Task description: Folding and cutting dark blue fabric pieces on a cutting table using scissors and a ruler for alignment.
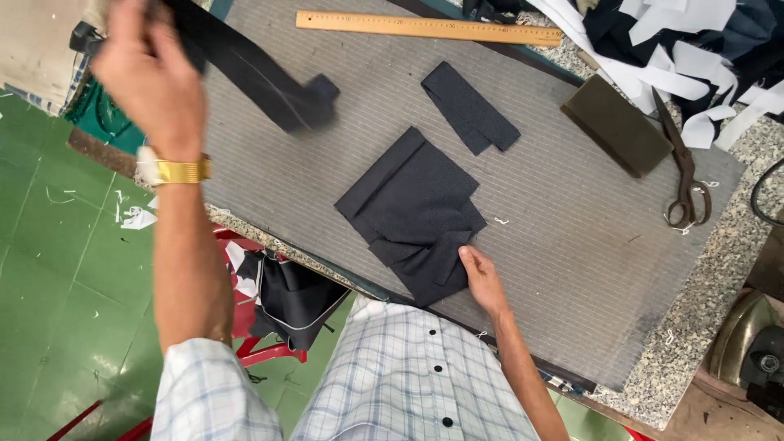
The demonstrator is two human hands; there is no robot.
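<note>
My left hand [151, 73] is raised at the upper left, gripping a long dark fabric strip [261, 77] that hangs over the grey striped mat [572, 245]. My right hand [482, 278] rests with its fingers pressing the lower right edge of a folded dark fabric piece [412, 208] lying in the middle of the mat. A smaller folded dark strip [469, 106] lies apart, further up the mat.
A wooden ruler [429, 27] lies along the far edge. A dark olive block [616, 124] and scissors [682, 167] sit at the right. White and navy scraps [694, 49] pile at the top right. An iron [747, 343] stands at the lower right. A red stool [261, 327] with dark cloth is below.
</note>
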